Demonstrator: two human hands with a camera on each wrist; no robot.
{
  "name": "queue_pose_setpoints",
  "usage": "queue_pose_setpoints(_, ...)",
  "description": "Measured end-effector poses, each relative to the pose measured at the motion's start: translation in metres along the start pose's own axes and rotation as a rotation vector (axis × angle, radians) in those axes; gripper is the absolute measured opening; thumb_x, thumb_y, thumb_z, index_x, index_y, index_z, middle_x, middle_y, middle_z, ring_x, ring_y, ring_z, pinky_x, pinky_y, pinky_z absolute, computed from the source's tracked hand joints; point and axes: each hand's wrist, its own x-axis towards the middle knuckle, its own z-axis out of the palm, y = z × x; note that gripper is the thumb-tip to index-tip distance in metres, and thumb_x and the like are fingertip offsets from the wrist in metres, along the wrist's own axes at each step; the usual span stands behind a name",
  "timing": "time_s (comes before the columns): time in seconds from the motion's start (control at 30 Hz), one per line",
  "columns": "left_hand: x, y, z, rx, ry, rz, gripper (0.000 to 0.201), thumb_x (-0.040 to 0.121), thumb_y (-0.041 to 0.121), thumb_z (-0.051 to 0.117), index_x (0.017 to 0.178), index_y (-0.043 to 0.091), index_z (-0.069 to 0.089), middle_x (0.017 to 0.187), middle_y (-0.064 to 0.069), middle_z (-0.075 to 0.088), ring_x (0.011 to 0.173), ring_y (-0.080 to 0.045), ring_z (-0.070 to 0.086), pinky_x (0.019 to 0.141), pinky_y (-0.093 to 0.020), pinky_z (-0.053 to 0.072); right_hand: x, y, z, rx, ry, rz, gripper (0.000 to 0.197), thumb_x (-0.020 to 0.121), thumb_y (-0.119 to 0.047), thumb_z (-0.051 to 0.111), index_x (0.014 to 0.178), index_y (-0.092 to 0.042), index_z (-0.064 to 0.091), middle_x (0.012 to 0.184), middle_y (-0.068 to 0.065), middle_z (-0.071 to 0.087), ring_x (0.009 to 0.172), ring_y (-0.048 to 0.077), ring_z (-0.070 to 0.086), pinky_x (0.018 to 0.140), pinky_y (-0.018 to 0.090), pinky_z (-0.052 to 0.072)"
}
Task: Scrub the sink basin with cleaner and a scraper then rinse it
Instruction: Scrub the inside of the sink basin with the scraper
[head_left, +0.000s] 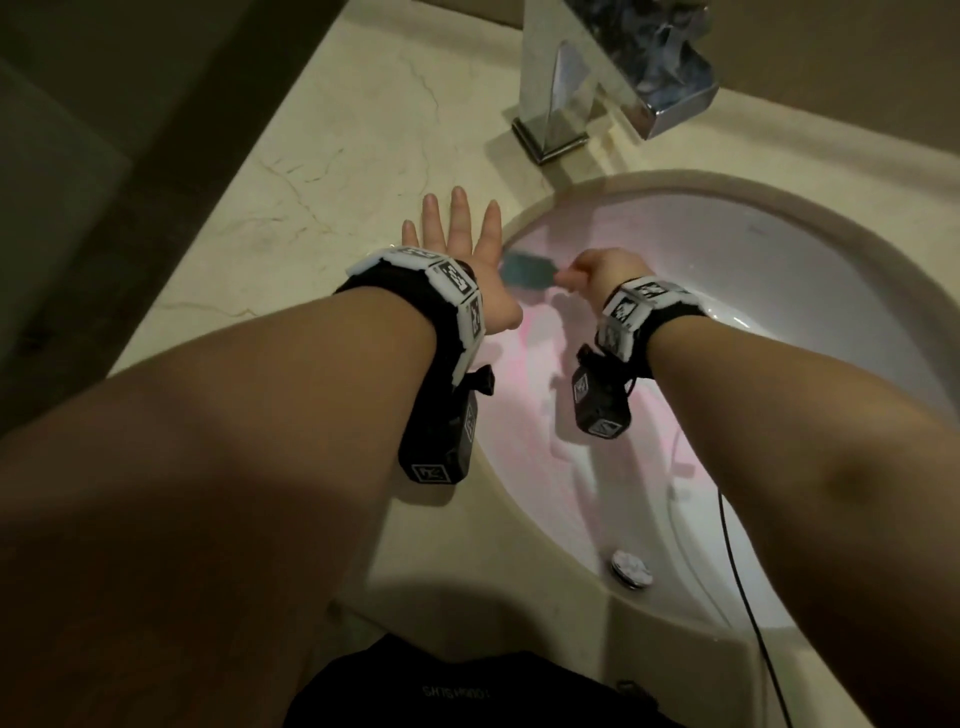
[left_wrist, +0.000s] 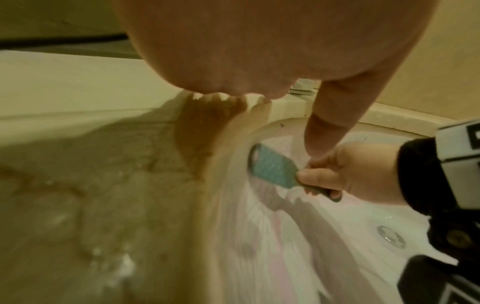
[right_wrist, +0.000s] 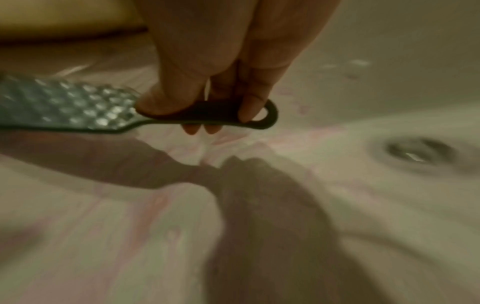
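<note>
A: So, where did the scraper (head_left: 524, 268) lie from the grip?

B: Out to the left of the right hand (head_left: 597, 273). Thumb and fingers were curled round the dark looped handle, and the teal, dimpled pad ran from there toward the left wall of the sink basin (head_left: 810, 270), just under the rim. Long axis roughly level, handle right, pad left. Pad blurred in the head view; contact with the wall looked likely but I couldn't confirm it.

A: Left hand (head_left: 457, 234)?

B: Flat on the counter (head_left: 291, 171) just beside the rim, fingers straight and spread, holding nothing. Nearer the pad than the handle, yet only bracing, I judged.

A: Cleaner?

B: Pink streaks (head_left: 524, 395) down the left wall toward the drain (head_left: 631, 567). Faucet (head_left: 608, 73) well apart at the back.

A: Any writing?

B: Faint print on the dark garment at the bottom edge, unreadable. Patterned squares on the wrist bands, no words.
</note>
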Motion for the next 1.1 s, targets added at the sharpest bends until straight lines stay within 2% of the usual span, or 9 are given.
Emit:
queue_pose_setpoints(0.13, 0.005, -0.003, 0.0, 0.02, 0.001, 0.027, 0.085, 0.089, 0.047, 0.045, 0.149, 0.023, -0.011, 0.155, -0.012, -0.022, 0.141, -0.036, -0.021, 0.113, -0.048, -0.012, 0.008, -0.012, 0.004, -0.204, -0.089, -0.121, 0.037, 0.091, -0.039, 0.055, 0.112, -0.009, 0.065, 0.114, 0.012, 0.063, 0.106, 0.026, 0.056, 0.082, 0.025, 0.036)
queue_pose_setpoints(0.3, 0.016, -0.005, -0.003, 0.028, -0.015, 0.043, 0.088, 0.084, 0.035, 0.047, 0.148, 0.027, -0.013, 0.155, -0.01, -0.022, 0.141, -0.034, -0.022, 0.113, -0.048, -0.013, 0.019, 0.023, -0.026, 0.005, 0.09, 0.109, 0.033, 0.093, -0.031, 0.055, 0.112, -0.005, 0.063, 0.075, 0.001, 0.059, 0.088, 0.02, 0.056, 0.077, 0.023, 0.034)
queue_pose_setpoints(0.43, 0.023, 0.001, -0.003, 0.03, -0.017, 0.091, 0.095, 0.083, 0.038, 0.051, 0.147, 0.031, -0.018, 0.153, -0.01, -0.028, 0.14, -0.033, -0.025, 0.113, -0.048, -0.015, 0.021, 0.021, -0.027, -0.052, 0.066, 0.097, 0.034, 0.094, -0.033, 0.053, 0.112, -0.006, 0.063, 0.096, 0.011, 0.061, 0.108, 0.029, 0.059, 0.08, 0.027, 0.039)
queue_pose_setpoints(0.6, 0.02, 0.002, -0.001, 0.034, 0.0, 0.095, 0.099, 0.084, 0.042, 0.054, 0.145, 0.029, -0.023, 0.151, -0.01, -0.033, 0.139, -0.032, -0.029, 0.112, -0.046, -0.017, 0.016, -0.003, -0.002, -0.219, -0.007, -0.108, 0.035, 0.093, -0.037, 0.053, 0.111, -0.01, 0.066, 0.104, 0.009, 0.06, 0.108, 0.028, 0.056, 0.083, 0.025, 0.036)
queue_pose_setpoints(0.7, 0.021, 0.004, 0.0, 0.068, -0.023, 0.076, 0.109, 0.079, 0.038, 0.061, 0.144, 0.028, -0.026, 0.15, -0.011, -0.035, 0.138, -0.034, -0.03, 0.112, -0.047, -0.017, 0.021, 0.019, -0.018, -0.12, 0.032, 0.04, 0.032, 0.093, -0.031, 0.054, 0.11, -0.007, 0.066, 0.111, 0.012, 0.066, 0.108, 0.029, 0.059, 0.096, 0.03, 0.042)
queue_pose_setpoints(0.8, 0.023, 0.005, -0.001, 0.09, -0.043, 0.061, 0.113, 0.076, 0.038, 0.063, 0.143, 0.028, -0.027, 0.149, -0.011, -0.036, 0.137, -0.035, -0.031, 0.112, -0.049, -0.017, 0.022, 0.04, -0.035, -0.107, 0.111, 0.173, 0.036, 0.092, -0.034, 0.055, 0.109, -0.004, 0.066, 0.111, 0.019, 0.066, 0.101, 0.029, 0.06, 0.094, 0.034, 0.044)
queue_pose_setpoints(0.93, 0.024, 0.002, -0.001, 0.103, -0.052, 0.079, 0.112, 0.075, 0.043, 0.06, 0.143, 0.027, -0.027, 0.149, -0.013, -0.036, 0.136, -0.037, -0.031, 0.111, -0.051, -0.017, 0.019, 0.019, -0.016, -0.221, -0.046, 0.084, 0.039, 0.09, -0.04, 0.055, 0.11, -0.008, 0.065, 0.105, 0.012, 0.065, 0.094, 0.025, 0.057, 0.083, 0.027, 0.042)
queue_pose_setpoints(1.03, 0.02, 0.003, -0.001, 0.083, -0.011, 0.098, 0.108, 0.078, 0.058, 0.054, 0.145, 0.026, -0.025, 0.15, -0.013, -0.033, 0.137, -0.037, -0.03, 0.11, -0.05, -0.018, 0.018, -0.002, 0.007, -0.393, -0.179, -0.052, 0.041, 0.086, -0.045, 0.058, 0.111, -0.014, 0.066, 0.112, 0.009, 0.064, 0.104, 0.026, 0.057, 0.089, 0.03, 0.044)
queue_pose_setpoints(1.1, 0.019, 0.003, 0.0, 0.079, 0.002, 0.102, 0.107, 0.078, 0.055, 0.055, 0.145, 0.026, -0.023, 0.151, -0.013, -0.032, 0.137, -0.036, -0.03, 0.11, -0.05, -0.018, 0.02, 0.004, 0.003, -0.446, -0.16, -0.018, 0.043, 0.088, -0.046, 0.055, 0.112, -0.011, 0.066, 0.112, 0.011, 0.064, 0.106, 0.028, 0.057, 0.09, 0.032, 0.044)
